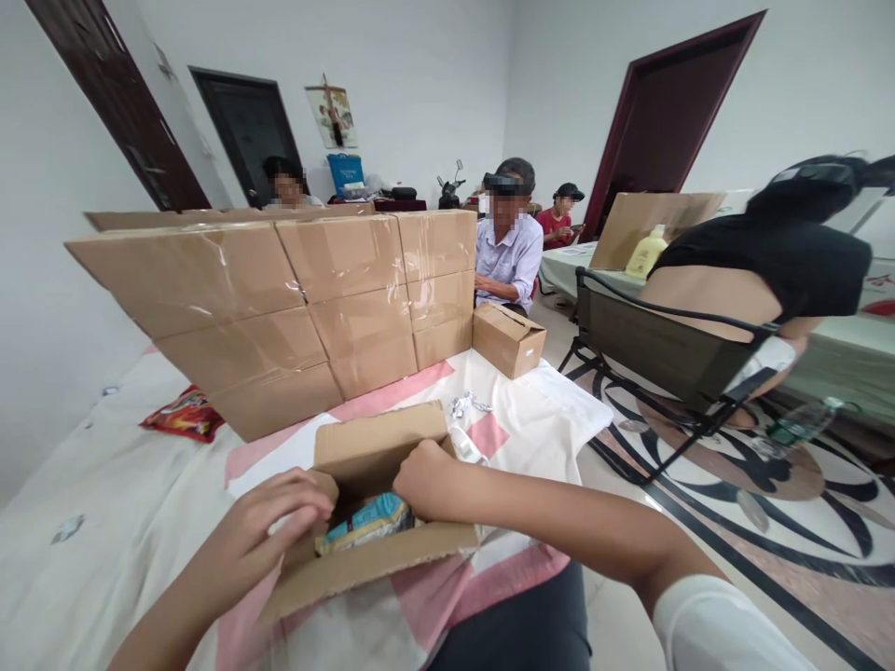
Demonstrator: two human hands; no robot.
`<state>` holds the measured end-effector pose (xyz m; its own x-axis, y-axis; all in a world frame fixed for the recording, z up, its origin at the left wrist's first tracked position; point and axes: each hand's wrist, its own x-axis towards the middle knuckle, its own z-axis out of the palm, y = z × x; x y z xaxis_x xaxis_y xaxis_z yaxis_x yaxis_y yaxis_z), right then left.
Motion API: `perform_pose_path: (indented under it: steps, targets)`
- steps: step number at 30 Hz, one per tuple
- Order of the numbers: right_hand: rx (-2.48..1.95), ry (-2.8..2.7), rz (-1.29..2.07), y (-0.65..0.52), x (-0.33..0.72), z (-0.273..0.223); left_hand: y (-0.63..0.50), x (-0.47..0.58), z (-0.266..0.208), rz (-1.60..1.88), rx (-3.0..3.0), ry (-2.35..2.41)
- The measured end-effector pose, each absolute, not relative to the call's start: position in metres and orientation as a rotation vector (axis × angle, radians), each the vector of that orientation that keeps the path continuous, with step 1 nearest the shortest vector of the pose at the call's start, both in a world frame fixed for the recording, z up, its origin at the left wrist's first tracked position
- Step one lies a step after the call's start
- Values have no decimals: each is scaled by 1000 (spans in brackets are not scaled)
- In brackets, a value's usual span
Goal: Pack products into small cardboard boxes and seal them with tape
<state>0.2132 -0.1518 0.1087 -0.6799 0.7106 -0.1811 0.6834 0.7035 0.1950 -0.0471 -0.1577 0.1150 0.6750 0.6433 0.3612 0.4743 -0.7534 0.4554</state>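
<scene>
An opened cardboard box (370, 564) stands in front of me with its flaps spread. Inside lies a blue and cream plastic packet (370, 522) with a shiny surface. At the box's left side, my left hand (276, 522) has its fingers bent over the left flap and its thumb slightly apart. My right hand (433, 480) is curled into a fist at the right inner side of the box, close to the packet. What its fingers hold, if anything, is hidden from this angle.
A wall of taped cardboard boxes (314, 317) rises behind. A smaller closed box (509, 340) and crumpled silvery wrappers (470, 403) lie to the right, a red packet (185, 415) left. Several people sit around; one uses a folding chair (664, 345).
</scene>
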Motion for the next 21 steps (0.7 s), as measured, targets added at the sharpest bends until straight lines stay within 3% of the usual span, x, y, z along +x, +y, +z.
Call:
perform_pose_path:
  steps: [4,13,21]
  targets:
    - [1110,2641,88,-152,216,113,-154,-21,126,458,2864,937]
    - [1165,2604,-39,-157,217,124,-165,-10,126,246,3057,750]
    - [1173,2694,-115,-155,228,133,-150,-54,101,909,3119,769]
